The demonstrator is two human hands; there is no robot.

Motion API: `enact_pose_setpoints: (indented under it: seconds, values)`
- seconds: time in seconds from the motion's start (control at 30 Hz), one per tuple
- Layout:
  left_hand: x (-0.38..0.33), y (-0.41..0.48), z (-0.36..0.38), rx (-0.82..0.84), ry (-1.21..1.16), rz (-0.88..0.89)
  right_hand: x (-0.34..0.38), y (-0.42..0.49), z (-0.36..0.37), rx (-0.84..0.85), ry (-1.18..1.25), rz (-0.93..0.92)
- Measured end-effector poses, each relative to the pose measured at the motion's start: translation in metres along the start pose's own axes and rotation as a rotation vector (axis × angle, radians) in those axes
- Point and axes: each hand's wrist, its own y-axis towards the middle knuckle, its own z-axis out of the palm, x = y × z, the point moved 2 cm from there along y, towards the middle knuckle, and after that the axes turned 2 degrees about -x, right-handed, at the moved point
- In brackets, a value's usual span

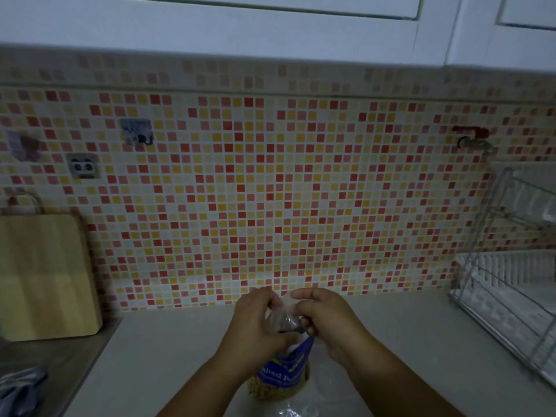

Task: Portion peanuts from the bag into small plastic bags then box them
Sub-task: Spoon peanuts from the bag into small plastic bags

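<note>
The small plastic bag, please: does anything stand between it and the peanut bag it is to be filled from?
Nothing visible does. The left hand and right hand pinch the small plastic bag right above the top of the peanut bag; no other thing lies between them.

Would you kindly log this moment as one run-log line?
left hand: grips small plastic bag | right hand: grips it too | peanut bag: standing on counter

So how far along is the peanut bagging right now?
Done: no filled small bags or box in view. In hand: the left hand and right hand pinch clear plastic at the top of the peanut bag, which stands on the counter with peanuts inside. Left: seemingly all portioning and boxing.
</note>
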Motion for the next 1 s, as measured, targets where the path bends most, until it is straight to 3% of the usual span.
enact_pose_setpoints:
  seconds: [0.13,0.5,0.67,0.87,0.93,1.0]
  values:
    - [-0.003,0.001,-0.003,0.132,-0.003,-0.029,0.004,-0.002,0.001,0.029,-0.055,-0.019]
    - [-0.003,0.007,-0.007,0.048,-0.029,0.068,0.007,-0.005,-0.002,-0.08,-0.41,-0.317]
    - [-0.001,0.007,-0.005,0.063,0.054,0.148,0.01,-0.004,0.003,0.051,-0.59,-0.324]
    - [0.005,0.01,-0.004,0.163,0.112,0.144,0.004,-0.002,0.003,0.142,-0.609,-0.311]
    - [0.01,0.012,-0.007,0.149,0.116,0.103,0.004,0.002,0.001,0.087,-0.554,-0.305]
    - [0.017,0.014,-0.009,0.126,0.136,0.061,0.0,0.014,-0.003,-0.042,-0.655,-0.371]
